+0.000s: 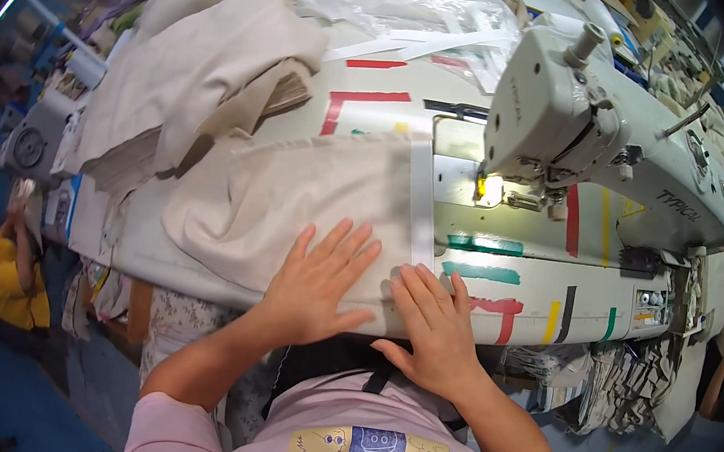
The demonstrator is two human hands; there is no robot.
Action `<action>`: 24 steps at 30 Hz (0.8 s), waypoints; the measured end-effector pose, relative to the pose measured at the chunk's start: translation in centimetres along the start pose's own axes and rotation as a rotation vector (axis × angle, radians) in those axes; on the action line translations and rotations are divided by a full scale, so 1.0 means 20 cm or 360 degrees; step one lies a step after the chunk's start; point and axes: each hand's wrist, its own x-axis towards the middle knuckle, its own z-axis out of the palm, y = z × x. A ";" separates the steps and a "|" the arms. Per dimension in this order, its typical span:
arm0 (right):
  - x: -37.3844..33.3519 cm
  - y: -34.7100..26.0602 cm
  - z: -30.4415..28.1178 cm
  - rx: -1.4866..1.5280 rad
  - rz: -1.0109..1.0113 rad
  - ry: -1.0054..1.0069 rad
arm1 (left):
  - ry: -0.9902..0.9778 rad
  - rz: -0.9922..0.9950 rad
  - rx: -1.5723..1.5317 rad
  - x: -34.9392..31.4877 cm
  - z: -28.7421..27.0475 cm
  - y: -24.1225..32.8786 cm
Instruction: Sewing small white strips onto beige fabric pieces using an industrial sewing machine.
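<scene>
A beige fabric panel (322, 185) lies on the sewing table, with a white strip (420, 199) along its right edge. My left hand (319, 279) rests flat on the lower part of the panel, fingers spread. Near the strip's lower end lies my right hand (432, 320), fingers stretched out, its fingertips at the fabric's corner. Neither hand grips anything. Just right of the strip stands a white sewing machine (604, 134), its lit needle area (490, 190) close to the panel's edge.
Stacked beige fabric pieces (209, 72) are piled at the far left. Clear plastic wrap (416, 7) and white strips (420, 43) lie at the back. Coloured tape marks (480, 272) dot the table (458, 324). A person in yellow (10, 278) works at the left.
</scene>
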 end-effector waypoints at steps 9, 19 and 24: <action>-0.11 -0.03 0.13 -0.0202 -0.0451 0.0343 | 0.0505 -0.0233 0.0093 -0.54 0.11 -0.13; -0.16 -0.21 0.12 -0.0109 -0.0501 0.0304 | 0.1087 -0.0887 0.0465 -1.15 -0.13 -0.49; -0.03 -0.39 0.30 0.0141 -0.0769 0.0237 | 0.1106 -0.1330 0.0581 -1.70 -0.20 -0.48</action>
